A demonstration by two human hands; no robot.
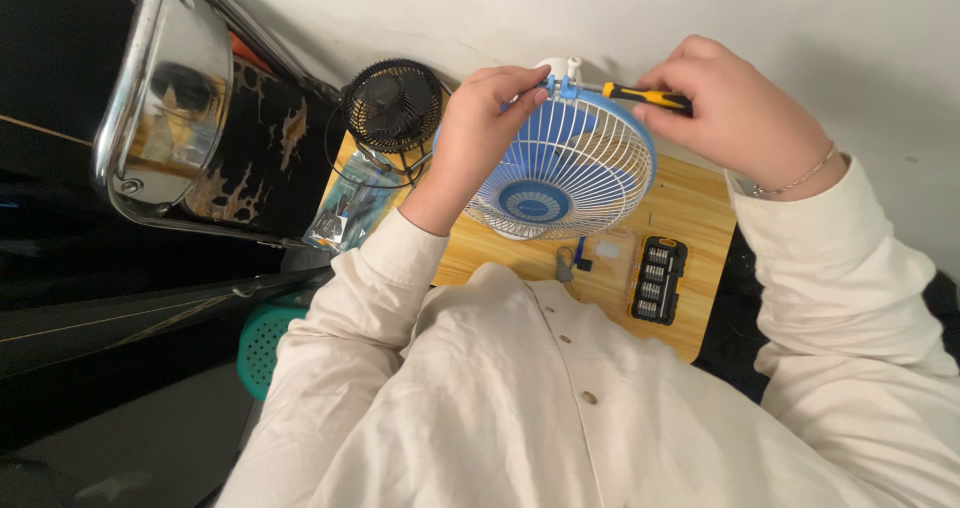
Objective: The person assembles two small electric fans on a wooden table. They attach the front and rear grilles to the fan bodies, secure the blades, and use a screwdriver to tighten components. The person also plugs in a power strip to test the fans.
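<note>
A small blue fan with a white wire grille (565, 168) stands on a wooden table (690, 208). My left hand (480, 123) grips the fan's top left rim, fingers curled near a blue clip at the top. My right hand (730, 108) holds a yellow-and-black screwdriver (645, 96), its tip pointing left into that clip on the fan's upper edge. A bracelet sits on the right wrist.
A small black fan (393, 103) stands at the table's left end with a clear plastic bag (345, 213) beneath it. A black bit set case (658, 280) and its clear lid (610, 253) lie on the table. A chrome chair (165, 98) is at left, a green stool (262, 343) below.
</note>
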